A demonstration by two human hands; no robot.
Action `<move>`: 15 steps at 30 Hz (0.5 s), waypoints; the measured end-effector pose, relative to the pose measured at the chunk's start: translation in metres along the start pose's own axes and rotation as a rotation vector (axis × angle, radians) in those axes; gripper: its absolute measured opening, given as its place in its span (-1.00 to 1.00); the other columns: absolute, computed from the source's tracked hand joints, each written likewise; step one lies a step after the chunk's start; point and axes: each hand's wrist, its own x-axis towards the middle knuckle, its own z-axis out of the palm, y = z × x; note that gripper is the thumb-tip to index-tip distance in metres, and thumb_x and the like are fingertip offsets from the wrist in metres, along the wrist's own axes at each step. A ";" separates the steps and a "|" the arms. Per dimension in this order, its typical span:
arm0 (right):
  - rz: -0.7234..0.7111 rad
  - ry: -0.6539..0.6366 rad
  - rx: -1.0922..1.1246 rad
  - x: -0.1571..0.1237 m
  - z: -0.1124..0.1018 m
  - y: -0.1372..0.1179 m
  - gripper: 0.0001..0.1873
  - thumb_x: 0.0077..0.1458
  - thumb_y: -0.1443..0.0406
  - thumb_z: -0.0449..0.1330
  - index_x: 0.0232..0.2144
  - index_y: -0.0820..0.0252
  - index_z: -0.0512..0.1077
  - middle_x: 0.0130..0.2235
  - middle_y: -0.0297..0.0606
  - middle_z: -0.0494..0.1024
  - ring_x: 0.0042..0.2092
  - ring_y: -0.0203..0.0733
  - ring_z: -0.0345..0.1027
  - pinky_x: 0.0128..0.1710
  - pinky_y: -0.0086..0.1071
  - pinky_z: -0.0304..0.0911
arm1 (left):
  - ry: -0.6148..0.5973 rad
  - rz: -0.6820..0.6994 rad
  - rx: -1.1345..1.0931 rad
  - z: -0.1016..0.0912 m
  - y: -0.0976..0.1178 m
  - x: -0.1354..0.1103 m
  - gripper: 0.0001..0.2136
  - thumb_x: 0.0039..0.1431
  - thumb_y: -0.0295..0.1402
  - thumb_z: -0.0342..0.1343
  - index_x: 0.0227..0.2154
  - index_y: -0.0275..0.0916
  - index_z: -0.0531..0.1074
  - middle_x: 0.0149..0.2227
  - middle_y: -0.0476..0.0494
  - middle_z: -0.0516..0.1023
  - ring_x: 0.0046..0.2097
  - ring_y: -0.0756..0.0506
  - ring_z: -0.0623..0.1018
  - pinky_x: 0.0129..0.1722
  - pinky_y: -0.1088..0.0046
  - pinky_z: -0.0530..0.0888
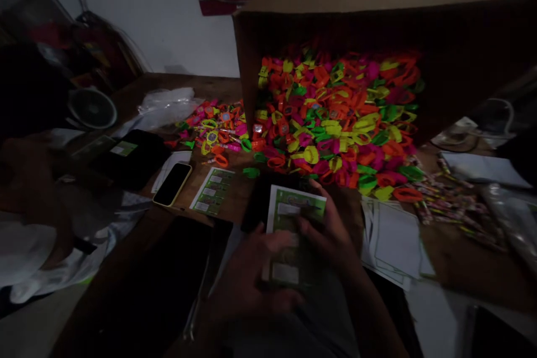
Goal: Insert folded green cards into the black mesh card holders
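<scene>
A green and white printed card [296,207] lies in front of me, held between both hands. My left hand [251,274] grips its lower left side with the thumb across the face. My right hand [331,235] holds its right edge, fingers curled over the card. Just beyond the card, a big cardboard box [419,17] lies on its side and spills a heap of small plastic toys [335,117] in orange, pink, yellow and green onto the wooden table [235,196].
A second green card [212,190] and a phone in a yellow case [172,184] lie to the left. Loose toys [213,128] and a clear plastic bag [163,106] sit behind them. White sheets [392,240] lie at right. Another person's arm [33,190] is at far left.
</scene>
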 end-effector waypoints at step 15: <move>-0.199 0.082 -0.207 -0.031 -0.057 -0.033 -0.53 0.15 0.32 0.21 0.12 0.01 0.32 -0.02 -0.18 0.44 -0.23 -0.30 0.42 -0.29 -0.47 0.42 | -0.158 -0.462 -0.407 0.020 0.021 0.059 -0.74 0.07 -0.24 0.15 -0.23 -0.18 0.62 -0.24 -0.12 0.62 -0.25 -0.11 0.57 -0.36 0.47 0.41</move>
